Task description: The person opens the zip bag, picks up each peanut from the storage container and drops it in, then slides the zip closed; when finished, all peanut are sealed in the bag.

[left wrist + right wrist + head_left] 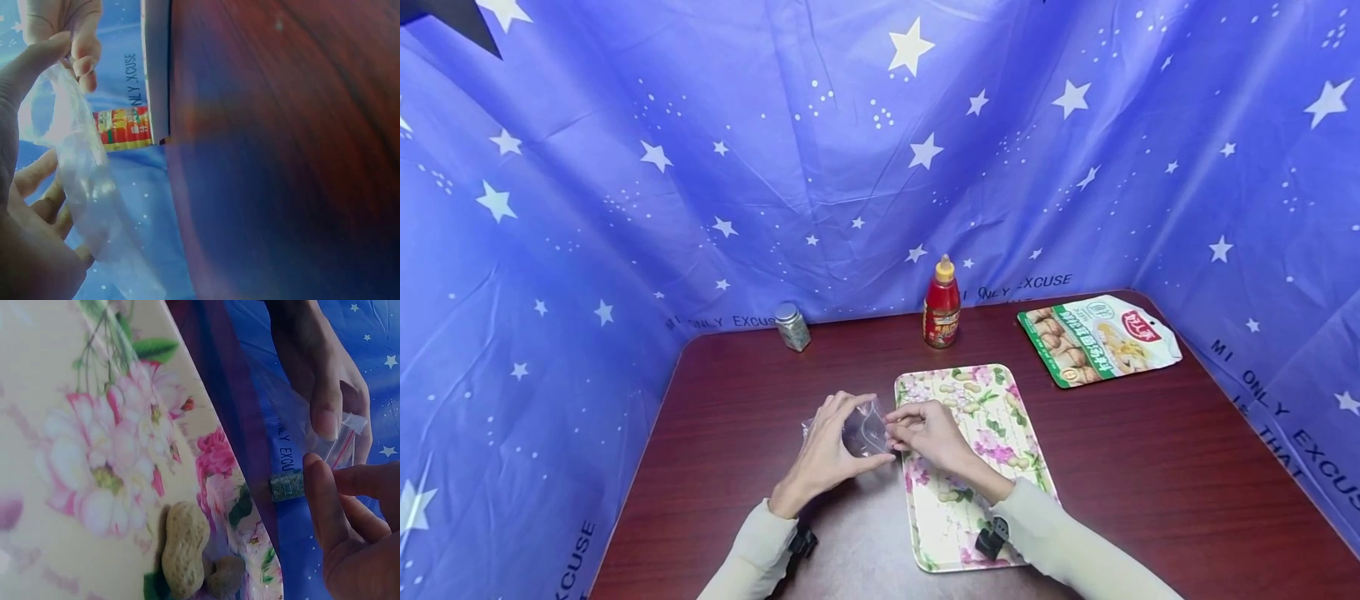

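A clear zip bag (867,427) hangs between both hands above the table, left of the tray. The thumb and fingers of my left hand (823,450) curve wide around its mouth. At the bag's right edge, my right hand (936,437) pinches with thumb and fingertips. A red line runs along the bag's seal (345,445) in the right wrist view. Under the right forearm lies a flowered tray (940,546) with several peanuts on it. One large peanut (185,550) shows close up in the right wrist view.
A red sauce bottle (942,321) with a yellow cap stands behind the tray. At the back left is a small lidded jar (792,327). A green and white pouch (1097,342) lies at the back right. A blue starred curtain (820,167) surrounds the table (1187,500).
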A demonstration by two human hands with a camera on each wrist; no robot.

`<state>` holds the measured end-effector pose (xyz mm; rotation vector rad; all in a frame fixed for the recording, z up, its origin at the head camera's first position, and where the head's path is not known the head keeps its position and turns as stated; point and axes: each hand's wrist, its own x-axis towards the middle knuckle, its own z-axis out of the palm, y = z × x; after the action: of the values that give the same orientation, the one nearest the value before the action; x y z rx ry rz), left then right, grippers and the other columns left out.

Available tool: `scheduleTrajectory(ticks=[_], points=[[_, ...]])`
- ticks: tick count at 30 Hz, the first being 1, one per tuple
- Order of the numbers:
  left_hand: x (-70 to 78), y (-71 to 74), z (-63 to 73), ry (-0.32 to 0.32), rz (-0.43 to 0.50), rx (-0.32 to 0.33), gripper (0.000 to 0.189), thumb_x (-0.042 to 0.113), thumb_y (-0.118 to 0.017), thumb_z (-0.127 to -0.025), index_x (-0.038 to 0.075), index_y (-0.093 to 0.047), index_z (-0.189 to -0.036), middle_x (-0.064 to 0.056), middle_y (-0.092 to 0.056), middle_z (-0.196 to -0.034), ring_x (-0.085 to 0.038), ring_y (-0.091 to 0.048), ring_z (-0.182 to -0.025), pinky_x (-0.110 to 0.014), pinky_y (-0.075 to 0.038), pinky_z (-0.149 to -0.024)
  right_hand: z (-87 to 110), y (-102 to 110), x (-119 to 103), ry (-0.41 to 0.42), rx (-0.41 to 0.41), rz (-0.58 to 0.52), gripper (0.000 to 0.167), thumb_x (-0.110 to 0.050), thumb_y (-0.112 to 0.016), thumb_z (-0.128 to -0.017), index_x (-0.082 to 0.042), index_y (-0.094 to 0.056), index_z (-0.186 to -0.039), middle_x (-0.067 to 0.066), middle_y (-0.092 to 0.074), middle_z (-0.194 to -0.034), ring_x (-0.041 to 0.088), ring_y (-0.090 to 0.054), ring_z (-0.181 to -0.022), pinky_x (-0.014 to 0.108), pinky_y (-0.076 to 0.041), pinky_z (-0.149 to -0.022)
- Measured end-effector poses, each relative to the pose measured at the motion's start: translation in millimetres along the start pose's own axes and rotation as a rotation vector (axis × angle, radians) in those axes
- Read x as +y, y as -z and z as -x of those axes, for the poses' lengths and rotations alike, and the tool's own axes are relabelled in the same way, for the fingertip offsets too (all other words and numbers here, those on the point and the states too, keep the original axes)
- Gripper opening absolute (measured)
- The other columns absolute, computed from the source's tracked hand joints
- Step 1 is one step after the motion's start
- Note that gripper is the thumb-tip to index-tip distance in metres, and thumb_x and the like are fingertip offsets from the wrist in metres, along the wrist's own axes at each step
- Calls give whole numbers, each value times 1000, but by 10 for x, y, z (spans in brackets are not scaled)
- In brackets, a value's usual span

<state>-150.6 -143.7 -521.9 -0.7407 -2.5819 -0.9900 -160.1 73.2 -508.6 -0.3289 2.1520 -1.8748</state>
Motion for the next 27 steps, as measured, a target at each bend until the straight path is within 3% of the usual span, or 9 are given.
scheduleTrajectory(ticks=[2, 5, 10, 12, 18, 22, 27], points=[[0, 2, -3, -5, -20, 21, 91, 53, -96, -64, 21, -61, -141, 7, -63, -117, -13, -57, -107, -38, -48, -93, -6, 4, 0, 7, 7, 17, 19, 1, -70, -94, 10, -74, -111, 26, -77, -90, 28, -79, -75, 39, -64, -71], [1, 2, -1, -19, -50, 31, 91, 52, -97, -63, 18, -62, -140, 6, -63, -116, -14, -58, -106, -35, -47, -89, -11, 9, -4, 30, 25, 63, 18, -1, -71, -94, 8, -75, -109, 24, -78, -91, 32, -79, -78, 36, -64, -70], [13, -15, 3, -48, -160, 16, 98, 57, -97, -60, 17, -62, -142, 6, -62, -115, -13, -55, -98, -31, -41, -83, -19, 0, -32, 62, 128, 162, 11, -8, -75, -93, -1, -76, -101, 16, -79, -91, 28, -78, -80, 22, -59, -67], [17, -27, 5, -56, -203, 5, 99, 60, -96, -61, 17, -61, -143, 6, -62, -115, -12, -51, -95, -30, -38, -82, -21, -14, -48, 65, 142, 154, 11, -11, -75, -94, -2, -76, -99, 16, -79, -90, 28, -78, -78, 23, -60, -67], [28, -65, -10, -80, -237, -15, 98, 62, -95, -62, 18, -62, -143, 4, -63, -117, -11, -49, -95, -29, -37, -81, -6, -64, -88, 37, 39, 95, 25, -21, -73, -98, 3, -77, -96, 19, -78, -82, 19, -75, -67, 35, -64, -66], [40, -85, -3, -67, -209, -35, 99, 63, -94, -62, 19, -61, -144, 4, -64, -119, -11, -50, -98, -29, -37, -82, 10, -74, -78, 21, -2, 82, 18, -11, -69, -97, 6, -77, -96, 20, -78, -83, 11, -73, -67, 31, -63, -66], [61, -73, 17, -29, -175, -41, 99, 63, -93, -62, 20, -60, -145, 4, -64, -121, -12, -54, -103, -30, -43, -82, 22, -71, -81, 36, -45, -14, 17, -1, -62, -98, 13, -71, -102, 27, -76, -86, 9, -73, -69, 32, -64, -69]])
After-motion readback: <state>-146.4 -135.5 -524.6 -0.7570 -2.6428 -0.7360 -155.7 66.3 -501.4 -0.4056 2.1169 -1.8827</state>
